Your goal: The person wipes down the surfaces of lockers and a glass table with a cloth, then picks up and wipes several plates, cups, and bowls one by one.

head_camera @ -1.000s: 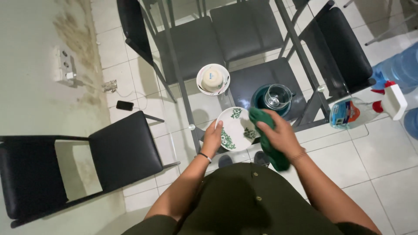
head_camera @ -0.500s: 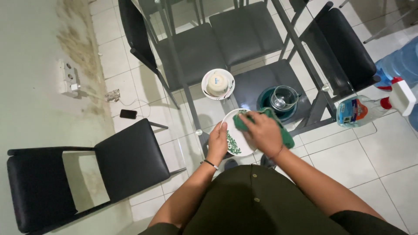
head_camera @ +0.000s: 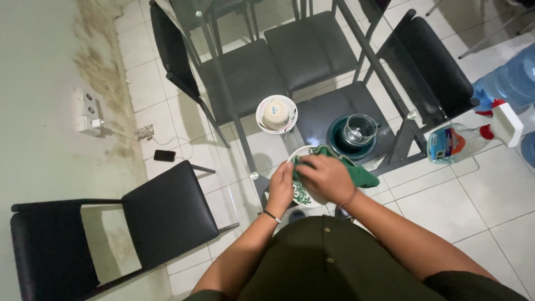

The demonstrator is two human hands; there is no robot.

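Green cloth (head_camera: 356, 170) bunched under right hand (head_camera: 329, 178), which is curled down on it, pressing it onto a white plate with green pattern (head_camera: 302, 192). Cloth tail trails out at 3 o'clock of the hand. Left hand (head_camera: 281, 187) grips the plate's rim at 9 o'clock, fingers wrapped over the edge, thin dark band on the wrist. Plate sits at the near edge of a glass counter (head_camera: 262, 150), close to the person's body, at 6 o'clock of the other dishes.

At 12 o'clock of the plate, well apart: white bowl (head_camera: 277, 114) with a pale upturned cup-like item inside, exact kind unclear. At 1 o'clock: clear glass cup (head_camera: 359, 129) standing upright on a dark teal saucer (head_camera: 337, 144). At 3 o'clock, far right edge of the counter: spray bottle (head_camera: 473, 136), lying tilted, white trigger head with red trim.

Black chairs (head_camera: 167, 214) show around and through the glass. White tile floor below; small black phone (head_camera: 164, 155) on the floor near a wall socket (head_camera: 89, 111) at 9 o'clock. Blue water jug (head_camera: 510, 81) at upper right.
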